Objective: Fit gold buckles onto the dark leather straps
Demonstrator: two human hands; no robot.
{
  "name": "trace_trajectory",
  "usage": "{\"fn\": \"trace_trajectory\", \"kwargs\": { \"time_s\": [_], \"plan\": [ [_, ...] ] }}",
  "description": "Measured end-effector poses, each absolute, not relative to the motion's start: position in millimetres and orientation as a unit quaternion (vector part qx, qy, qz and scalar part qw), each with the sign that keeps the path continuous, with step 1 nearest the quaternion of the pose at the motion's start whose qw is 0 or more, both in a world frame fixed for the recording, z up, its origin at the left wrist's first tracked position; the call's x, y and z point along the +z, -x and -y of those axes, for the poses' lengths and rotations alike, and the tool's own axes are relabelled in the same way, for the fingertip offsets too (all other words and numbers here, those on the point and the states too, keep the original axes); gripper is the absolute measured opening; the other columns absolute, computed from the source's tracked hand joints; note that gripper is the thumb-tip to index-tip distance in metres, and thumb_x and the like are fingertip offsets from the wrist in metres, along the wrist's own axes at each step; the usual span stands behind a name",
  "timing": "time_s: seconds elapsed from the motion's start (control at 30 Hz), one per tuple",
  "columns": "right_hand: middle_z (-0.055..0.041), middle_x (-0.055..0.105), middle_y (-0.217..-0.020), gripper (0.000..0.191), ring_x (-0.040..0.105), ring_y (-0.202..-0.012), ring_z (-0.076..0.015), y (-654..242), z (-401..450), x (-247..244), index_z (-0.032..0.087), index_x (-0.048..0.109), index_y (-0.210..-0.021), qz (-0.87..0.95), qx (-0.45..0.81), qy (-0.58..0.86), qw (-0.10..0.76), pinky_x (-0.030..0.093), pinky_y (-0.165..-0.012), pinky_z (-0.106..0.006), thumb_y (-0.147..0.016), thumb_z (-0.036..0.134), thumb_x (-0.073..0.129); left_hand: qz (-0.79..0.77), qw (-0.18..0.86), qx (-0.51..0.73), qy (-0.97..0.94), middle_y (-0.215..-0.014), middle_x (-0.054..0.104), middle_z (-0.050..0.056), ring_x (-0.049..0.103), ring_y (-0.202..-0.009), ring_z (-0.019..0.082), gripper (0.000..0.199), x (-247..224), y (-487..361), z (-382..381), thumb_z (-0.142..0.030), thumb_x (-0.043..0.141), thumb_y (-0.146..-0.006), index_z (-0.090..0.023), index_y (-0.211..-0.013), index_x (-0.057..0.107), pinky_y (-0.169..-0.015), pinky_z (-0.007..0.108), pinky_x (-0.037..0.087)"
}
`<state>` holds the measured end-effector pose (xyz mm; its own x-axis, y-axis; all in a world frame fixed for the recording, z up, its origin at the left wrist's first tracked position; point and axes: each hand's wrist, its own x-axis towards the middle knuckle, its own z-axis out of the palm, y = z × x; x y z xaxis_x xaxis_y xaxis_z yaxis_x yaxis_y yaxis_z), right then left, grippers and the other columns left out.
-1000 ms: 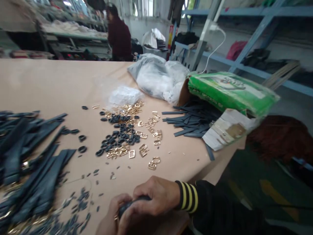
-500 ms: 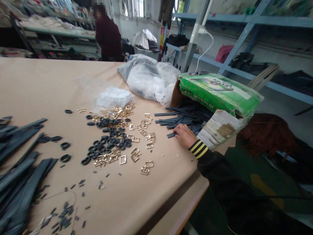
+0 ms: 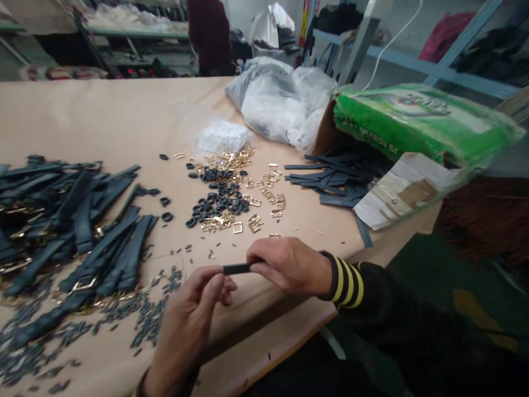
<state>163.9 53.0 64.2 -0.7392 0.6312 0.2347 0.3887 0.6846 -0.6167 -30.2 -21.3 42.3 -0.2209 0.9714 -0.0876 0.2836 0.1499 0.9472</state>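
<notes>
And here we are over the tan-papered table [image 3: 103,121], with a short black strap strip [image 3: 237,269] held up in the air near the table's front edge, gripped from both ends. The left hand [image 3: 188,309] pinches one end between thumb and curled fingers, while the right hand [image 3: 289,266] closes its fingertips on the other. The strip's long axis lies almost level, running crosswise to the view, roughly along that edge. The danger: a slack pinch lets it slip, dropping it among the scattered small black pieces [image 3: 151,320] below the left hand, black on black, and hard to pick out again.
</notes>
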Motion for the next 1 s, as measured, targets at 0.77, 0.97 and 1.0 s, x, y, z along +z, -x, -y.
{"fn": "trace_trajectory", "kwargs": {
  "time_s": [0.77,0.97,1.0],
  "plan": [
    [0.0003,0.062,-0.061,0.02,0.046,-0.039,-0.0018,-198.1,-27.8,17.4,0.011,0.054,-0.073,0.437,0.765,0.387,0.272,0.033,-0.038,-0.012,-0.07,0.026,0.067,-0.622,0.465,0.591,-0.219,-0.05,0.053,-0.007,0.047,-0.041,0.006,0.022,20.0,35.8,38.9,-0.033,0.061,-0.071,-0.018,-0.069,0.045,-0.039,0.015,0.038],
    [0.0063,0.057,-0.06,0.027,0.054,-0.051,-0.0043,-185.3,-36.7,18.0,0.016,0.049,-0.078,0.249,0.769,0.375,0.453,0.046,-0.052,-0.015,-0.064,0.024,0.071,-0.532,0.655,0.247,-0.476,-0.051,0.058,-0.002,0.052,-0.044,0.009,0.021,17.6,-5.4,79.3,-0.034,0.049,-0.08,-0.017,-0.068,0.048,-0.044,0.019,0.039],
    [0.0046,0.059,-0.063,0.028,0.057,-0.053,-0.0062,-177.8,-32.7,16.4,0.016,0.049,-0.079,0.272,0.782,0.369,0.422,0.048,-0.053,-0.018,-0.065,0.027,0.07,-0.503,0.67,0.188,-0.513,-0.053,0.058,-0.001,0.052,-0.045,0.009,0.022,16.4,-14.1,84.3,-0.033,0.047,-0.081,-0.017,-0.067,0.049,-0.045,0.019,0.038]
  ]
}}
